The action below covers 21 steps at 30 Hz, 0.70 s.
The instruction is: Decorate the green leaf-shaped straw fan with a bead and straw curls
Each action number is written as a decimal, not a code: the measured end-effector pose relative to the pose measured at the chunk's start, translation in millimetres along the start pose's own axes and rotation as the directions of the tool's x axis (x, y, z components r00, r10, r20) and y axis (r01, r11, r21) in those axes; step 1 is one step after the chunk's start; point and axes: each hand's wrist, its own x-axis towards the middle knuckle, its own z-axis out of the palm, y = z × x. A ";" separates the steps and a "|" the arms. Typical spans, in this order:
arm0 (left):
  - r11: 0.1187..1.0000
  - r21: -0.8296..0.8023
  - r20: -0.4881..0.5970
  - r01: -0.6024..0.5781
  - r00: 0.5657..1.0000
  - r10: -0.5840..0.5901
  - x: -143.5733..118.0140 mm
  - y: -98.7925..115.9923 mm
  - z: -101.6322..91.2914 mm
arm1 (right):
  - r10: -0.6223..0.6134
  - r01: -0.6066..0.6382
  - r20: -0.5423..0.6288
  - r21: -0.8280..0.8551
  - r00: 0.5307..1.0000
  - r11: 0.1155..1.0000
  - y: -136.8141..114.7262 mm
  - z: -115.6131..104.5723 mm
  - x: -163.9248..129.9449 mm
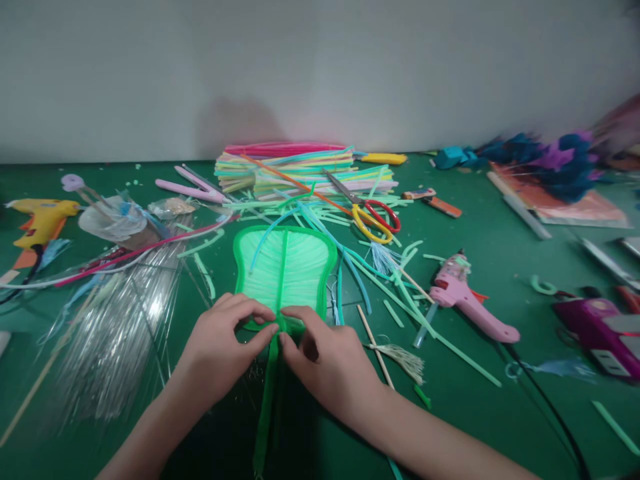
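Observation:
A green hand fan (260, 267) lies in front of me, its pale green face edged and split down the middle by darker fuzzy strips. Its dark green handle (265, 407) points toward me. At the joint of face and handle, my left hand (225, 343) pinches from the left with thumb and index finger. My right hand (327, 353) pinches the same spot from the right, fingertips almost meeting the left ones. Whether a small piece sits between the fingertips is hidden. Over the fan's upper left crosses a light blue pipe cleaner (265, 240).
Behind the fan are bundled coloured pipe cleaners (290, 167) and red-yellow scissors (370, 213). A pink glue gun (465, 300) with a cord lies right, a yellow glue gun (43, 220) far left. Clear thin rods (130, 320) spread at left. A purple device (597, 333) sits far right.

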 end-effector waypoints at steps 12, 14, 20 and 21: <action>0.996 -0.071 -0.062 0.044 0.997 -0.049 -0.8 -4.7 -18.8 | -0.150 0.148 -0.019 -0.073 0.988 0.986 5.5 1.0 0.8; 0.998 -0.062 -0.038 0.030 0.999 -0.032 -0.4 -6.2 -19.3 | -0.147 0.145 -0.018 -0.068 0.989 0.987 5.0 1.3 0.8; 0.995 -0.064 0.002 -0.082 0.997 0.082 0.1 -7.9 -10.0 | -0.118 0.119 0.019 -0.068 0.993 0.991 4.8 1.1 1.4; 0.993 -0.066 0.002 -0.100 0.995 0.100 0.0 -7.8 -8.4 | -0.103 0.105 0.029 -0.065 0.994 0.992 4.8 0.8 1.5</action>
